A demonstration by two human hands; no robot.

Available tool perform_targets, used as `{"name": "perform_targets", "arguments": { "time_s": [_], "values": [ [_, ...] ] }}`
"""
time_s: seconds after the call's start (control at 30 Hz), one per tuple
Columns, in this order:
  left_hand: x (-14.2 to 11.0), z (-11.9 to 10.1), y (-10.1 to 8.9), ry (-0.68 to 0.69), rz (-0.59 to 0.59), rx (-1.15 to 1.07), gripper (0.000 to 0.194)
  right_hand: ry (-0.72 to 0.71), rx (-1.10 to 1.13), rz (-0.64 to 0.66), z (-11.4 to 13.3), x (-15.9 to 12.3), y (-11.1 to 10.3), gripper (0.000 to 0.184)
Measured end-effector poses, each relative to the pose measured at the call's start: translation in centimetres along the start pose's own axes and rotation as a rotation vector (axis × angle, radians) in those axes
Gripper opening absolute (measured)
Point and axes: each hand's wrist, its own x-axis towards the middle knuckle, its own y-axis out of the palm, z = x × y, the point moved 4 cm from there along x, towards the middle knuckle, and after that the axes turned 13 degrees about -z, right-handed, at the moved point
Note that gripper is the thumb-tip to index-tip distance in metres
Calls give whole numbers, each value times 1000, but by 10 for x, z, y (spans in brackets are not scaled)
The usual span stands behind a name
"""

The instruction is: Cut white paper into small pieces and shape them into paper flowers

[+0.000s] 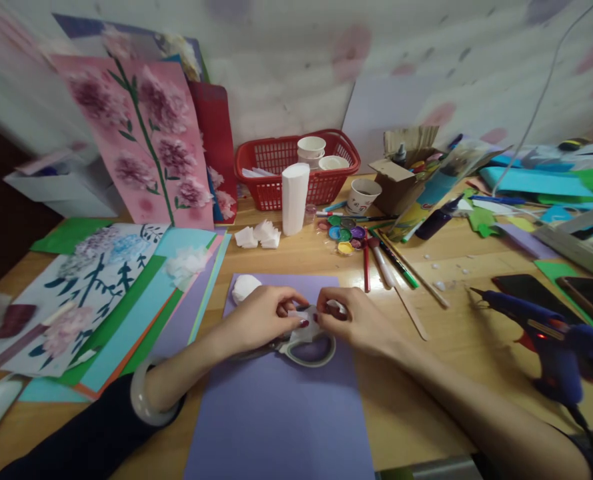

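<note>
My left hand [266, 315] and my right hand [356, 319] meet above a purple sheet of paper [281, 420]. Between them is a small white piece of thin paper [302, 328], pinched by the fingertips of both. Under the fingers, a pair of scissors with a light grey handle [310, 364] lies on the purple sheet; its blades are partly hidden by my left hand. A round white paper wad [246, 289] sits at the sheet's upper left corner, just beyond my left wrist.
Past the sheet stand a white paper roll [295, 203], folded white pieces [259, 235] and a red basket [266, 190] with cups. Paints [345, 233], brushes [382, 265] and a stick [411, 312] lie right of centre. A blue glue gun [541, 333] stands right; coloured papers [141, 320] lie left.
</note>
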Motion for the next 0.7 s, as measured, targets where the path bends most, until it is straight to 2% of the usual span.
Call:
{"name": "perform_targets", "arguments": {
  "time_s": [0.17, 0.37, 0.53, 0.7],
  "values": [
    [-3, -14, 0, 115, -91, 160, 22, 0, 45, -147, -4, 6, -3, 23],
    [-6, -21, 3, 150, -72, 248, 16, -51, 59, -258, -4, 6, -8, 32],
    [-7, -17, 2, 86, -21, 230, 18, -132, 28, -317, -5, 8, -12, 35],
    [-4, -17, -14, 123, 7, 105, 23, -194, 15, -330, -3, 9, -14, 35]
  ]
}}
